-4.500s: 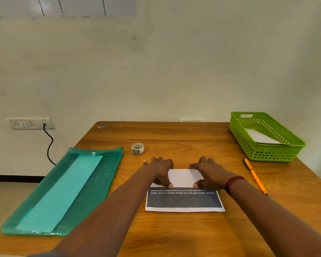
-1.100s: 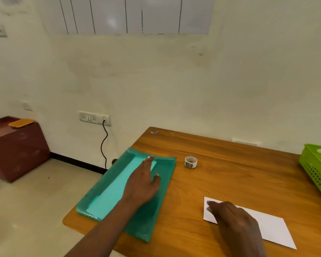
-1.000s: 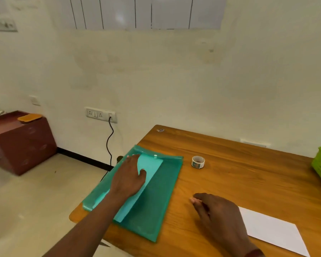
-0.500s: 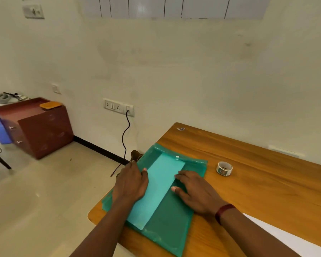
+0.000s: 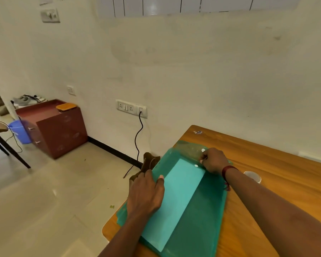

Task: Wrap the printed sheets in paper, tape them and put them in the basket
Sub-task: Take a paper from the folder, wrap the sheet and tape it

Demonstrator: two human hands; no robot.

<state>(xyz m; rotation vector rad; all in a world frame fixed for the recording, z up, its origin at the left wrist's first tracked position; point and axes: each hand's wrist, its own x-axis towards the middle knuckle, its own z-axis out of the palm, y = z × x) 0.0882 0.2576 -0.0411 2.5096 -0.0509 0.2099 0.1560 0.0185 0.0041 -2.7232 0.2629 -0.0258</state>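
Now left hand (image 5: 146, 193) presses folder (image 5: 200, 223); right hand (image 5: 214, 160) pinches flap (image 5: 188, 149).

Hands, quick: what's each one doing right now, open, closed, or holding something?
Left hand: open, pressing flat on the green folder.
Right hand: closed, fingers pinching the folder's flap at its far end.

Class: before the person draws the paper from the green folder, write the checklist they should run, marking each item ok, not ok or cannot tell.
1. Left hand presses folder flat: ok.
2. Right hand grips flap: ok.
3. Snap undone: ok, halves apart.
4. Paper out: not ok, inside folder.
5. Tape near on table: ok.
6. Basket ready: cannot tell, out of view.
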